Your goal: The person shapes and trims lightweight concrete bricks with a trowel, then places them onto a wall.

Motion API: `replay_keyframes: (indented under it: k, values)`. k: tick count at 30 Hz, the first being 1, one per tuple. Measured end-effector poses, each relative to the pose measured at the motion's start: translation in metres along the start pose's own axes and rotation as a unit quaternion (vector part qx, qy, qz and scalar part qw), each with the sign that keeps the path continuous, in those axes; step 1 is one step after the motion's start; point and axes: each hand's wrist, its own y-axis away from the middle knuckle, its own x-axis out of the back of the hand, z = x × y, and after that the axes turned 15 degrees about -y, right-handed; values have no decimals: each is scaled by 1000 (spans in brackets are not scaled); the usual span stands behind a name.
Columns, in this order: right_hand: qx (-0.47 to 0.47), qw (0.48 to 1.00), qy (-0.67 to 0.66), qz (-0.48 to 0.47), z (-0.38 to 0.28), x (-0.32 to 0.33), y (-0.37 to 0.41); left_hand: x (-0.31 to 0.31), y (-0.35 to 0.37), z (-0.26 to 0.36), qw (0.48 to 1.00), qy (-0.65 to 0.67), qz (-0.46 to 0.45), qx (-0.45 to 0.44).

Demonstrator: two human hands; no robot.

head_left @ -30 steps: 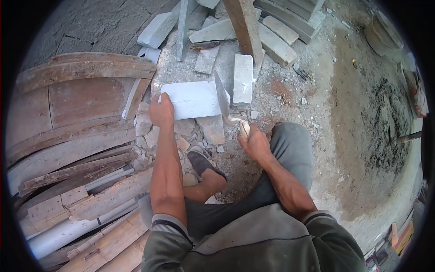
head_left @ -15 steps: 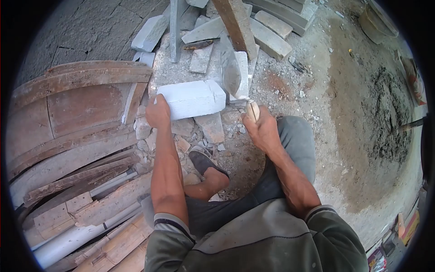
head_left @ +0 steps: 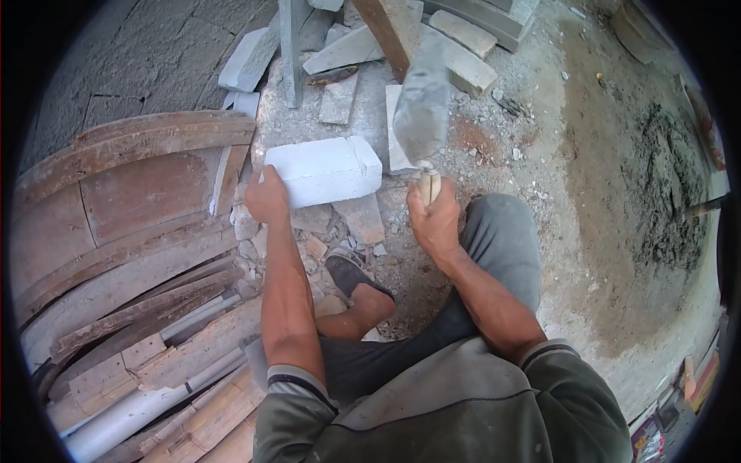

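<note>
My left hand [head_left: 268, 195] grips the left end of a white block [head_left: 323, 171], its thumb on the top edge. A notch or chipped line shows near the block's right end. My right hand [head_left: 434, 220] is closed around the wooden handle of a trowel [head_left: 422, 116]. The trowel's grey metal blade points away from me, to the right of the block and apart from it. Behind the blade lies another pale block [head_left: 394, 131], partly hidden by it.
Broken blocks [head_left: 459, 62] and rubble lie ahead, with a wooden post [head_left: 384, 35] and a metal upright [head_left: 290, 62]. Curved wooden forms [head_left: 147, 181], planks and a white pipe [head_left: 123, 420] crowd the left. Wet mortar [head_left: 664, 185] spreads on the right, near a bucket [head_left: 637, 35].
The trowel blade has swung right, away from the block, and turned its flat face more toward me. The white block stays in my left hand, nearly unmoved.
</note>
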Motion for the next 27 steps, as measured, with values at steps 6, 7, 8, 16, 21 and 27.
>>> replay_keyframes:
  k: [6,7,8,16,21,27]
  values:
    - [-86,952,152,-252,-21,17,-21,-5,2,-10,1000,8,10,-11]
    - [-94,976,88,-179,-41,15,-24,-5,-1,-7,1000,2,15,-19]
    - [-98,990,23,-103,-50,9,-26,-5,-2,-5,999,-2,21,-26]
    - [-38,945,199,-259,-19,4,-27,-7,5,-16,999,20,29,-34]
    - [-76,967,178,-167,11,-18,-19,-8,2,-11,998,23,30,-41]
    - [-125,942,181,-252,-35,-6,-35,-9,2,-11,998,33,38,-44]
